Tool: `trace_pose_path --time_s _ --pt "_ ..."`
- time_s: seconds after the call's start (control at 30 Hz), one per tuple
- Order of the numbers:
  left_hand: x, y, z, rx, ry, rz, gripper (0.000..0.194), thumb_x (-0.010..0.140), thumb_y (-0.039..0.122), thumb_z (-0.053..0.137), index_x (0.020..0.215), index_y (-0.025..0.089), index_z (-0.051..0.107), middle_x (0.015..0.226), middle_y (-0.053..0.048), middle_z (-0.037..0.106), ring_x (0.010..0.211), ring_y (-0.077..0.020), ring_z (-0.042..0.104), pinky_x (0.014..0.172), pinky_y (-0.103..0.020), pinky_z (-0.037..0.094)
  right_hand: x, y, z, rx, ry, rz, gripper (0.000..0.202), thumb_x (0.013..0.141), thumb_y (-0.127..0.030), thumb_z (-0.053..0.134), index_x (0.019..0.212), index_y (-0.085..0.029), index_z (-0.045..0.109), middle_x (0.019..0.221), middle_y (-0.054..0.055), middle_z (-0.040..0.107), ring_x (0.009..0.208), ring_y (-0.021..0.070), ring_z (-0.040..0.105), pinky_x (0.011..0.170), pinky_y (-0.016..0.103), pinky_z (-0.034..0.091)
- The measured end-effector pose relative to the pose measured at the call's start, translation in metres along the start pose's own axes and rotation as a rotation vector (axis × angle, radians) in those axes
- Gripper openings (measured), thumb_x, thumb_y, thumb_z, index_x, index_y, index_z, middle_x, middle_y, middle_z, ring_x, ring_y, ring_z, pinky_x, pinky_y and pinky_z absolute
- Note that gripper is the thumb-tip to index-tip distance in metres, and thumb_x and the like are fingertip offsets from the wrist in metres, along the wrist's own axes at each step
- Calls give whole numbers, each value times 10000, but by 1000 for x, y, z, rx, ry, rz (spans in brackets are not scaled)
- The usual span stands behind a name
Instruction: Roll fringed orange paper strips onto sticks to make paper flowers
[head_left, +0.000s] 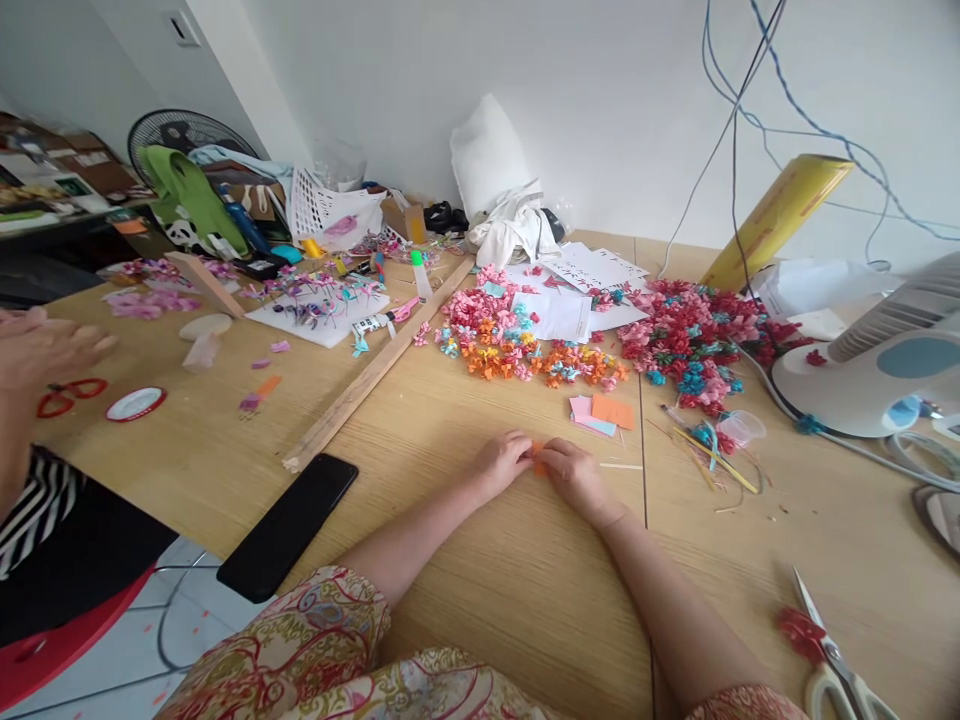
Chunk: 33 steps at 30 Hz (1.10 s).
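Observation:
My left hand (501, 464) and my right hand (576, 474) meet low over the table, fingers closed together on a small piece of orange paper (538, 462). Most of that piece is hidden by the fingers. Just beyond my right hand lie an orange paper rectangle (613, 411) and pink and pale blue paper pieces (582, 410). A thin white strip (622, 466) rests on the wood to the right of my right hand. Farther back spreads a heap of small pink, orange and blue paper flowers (495, 335).
A wooden bar (375, 370) and a black phone (289, 525) lie left of my arms. Scissors (829, 645) are at the lower right, near a white fan base (847, 385). At far left, another person's hands (52, 350) are over the table beside red-handled scissors (71, 396).

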<state>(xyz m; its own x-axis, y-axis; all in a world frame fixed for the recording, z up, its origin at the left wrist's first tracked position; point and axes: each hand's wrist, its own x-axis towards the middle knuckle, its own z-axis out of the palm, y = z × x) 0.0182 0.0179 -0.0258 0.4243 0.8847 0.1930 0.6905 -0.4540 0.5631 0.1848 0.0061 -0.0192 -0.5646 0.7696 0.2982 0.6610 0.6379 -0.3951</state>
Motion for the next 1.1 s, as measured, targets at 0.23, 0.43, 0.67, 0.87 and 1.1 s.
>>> trace_pose_path --time_s 0.23,0.43,0.67,0.87,1.1 --pt "-5 4 -1 123 24 26 39 760 178 551 727 169 533 754 -1 532 710 -116 516 637 -205 391 3 1 4 51 25 13 196 813 -135 425 868 -214 596 826 28 575 744 124 529 663 224 409" --pt "-6 6 -2 208 14 46 52 772 168 527 721 163 532 757 -11 529 717 -124 518 627 -207 386 3 -2 2 31 -2 29 182 802 -114 433 864 -198 582 826 30 568 750 127 528 668 228 406" --pt "-3 2 1 182 19 43 71 762 163 532 691 160 522 719 -2 509 669 -114 496 590 -205 362 4 -6 0 31 -19 55 196 804 -113 433 904 -209 571 859 28 559 782 129 524 696 228 409" --pt "-3 1 0 180 11 39 86 759 165 539 676 156 514 713 6 504 662 -105 491 588 -198 356 4 -5 0 73 -15 81 222 793 -99 430 932 -203 567 848 26 560 783 124 527 699 221 410" --pt "-2 2 0 235 -3 40 75 776 180 523 705 153 525 737 -2 518 673 -106 506 587 -197 369 4 -4 2 63 -6 89 206 802 -124 429 891 -214 591 826 19 561 764 120 530 682 204 408"
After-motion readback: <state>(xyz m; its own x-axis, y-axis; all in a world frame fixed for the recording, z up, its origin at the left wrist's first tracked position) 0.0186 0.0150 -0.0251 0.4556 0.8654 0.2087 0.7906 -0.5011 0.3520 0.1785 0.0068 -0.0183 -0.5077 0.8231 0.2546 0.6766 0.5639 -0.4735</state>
